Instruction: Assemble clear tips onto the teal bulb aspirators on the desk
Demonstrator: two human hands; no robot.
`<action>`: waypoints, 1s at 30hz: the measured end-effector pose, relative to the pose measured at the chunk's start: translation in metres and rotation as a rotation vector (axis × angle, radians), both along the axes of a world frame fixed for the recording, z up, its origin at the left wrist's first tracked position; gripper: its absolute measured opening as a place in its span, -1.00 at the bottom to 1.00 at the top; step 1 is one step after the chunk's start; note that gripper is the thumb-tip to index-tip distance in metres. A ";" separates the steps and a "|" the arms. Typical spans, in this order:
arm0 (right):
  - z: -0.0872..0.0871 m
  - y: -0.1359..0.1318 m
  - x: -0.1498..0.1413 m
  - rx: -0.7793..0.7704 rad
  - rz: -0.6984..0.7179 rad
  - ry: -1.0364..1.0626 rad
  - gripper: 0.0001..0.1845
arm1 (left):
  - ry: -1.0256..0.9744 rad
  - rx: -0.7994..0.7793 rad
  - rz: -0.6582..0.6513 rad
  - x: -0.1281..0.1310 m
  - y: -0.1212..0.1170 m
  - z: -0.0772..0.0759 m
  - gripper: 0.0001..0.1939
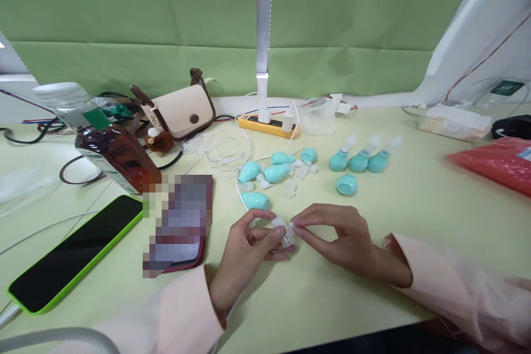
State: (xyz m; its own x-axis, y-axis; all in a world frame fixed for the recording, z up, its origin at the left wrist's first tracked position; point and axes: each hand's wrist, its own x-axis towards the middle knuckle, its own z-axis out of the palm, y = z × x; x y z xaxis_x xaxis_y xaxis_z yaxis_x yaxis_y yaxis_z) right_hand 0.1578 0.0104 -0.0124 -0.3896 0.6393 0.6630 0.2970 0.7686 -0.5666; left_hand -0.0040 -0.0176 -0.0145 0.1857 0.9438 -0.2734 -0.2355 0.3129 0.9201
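My left hand (253, 246) grips a clear plastic connector (284, 231) between thumb and fingers, low over the table's front. At its right side, my right hand (338, 229) pinches a tiny whitish piece (292, 225) against the connector. Just beyond lie several loose turquoise squeeze bulbs (277, 172) among small translucent parts (290, 188). Three turquoise bulbs with clear tips (359, 160) stand upright in a row farther right. In front of them a single bulb (346, 184) rests with its opening showing.
On the left are a green-cased phone (78, 254), a second phone (182, 227) and a tilted bottle of dark liquid (116, 155). Behind sit a cream handbag (180, 110) and a yellow power strip (267, 126) with white cables. A red plastic bag (498, 163) lies at right.
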 end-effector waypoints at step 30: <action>0.002 0.000 0.015 0.811 0.161 -0.563 -0.75 | -0.001 0.019 0.010 -0.001 0.000 -0.003 -0.75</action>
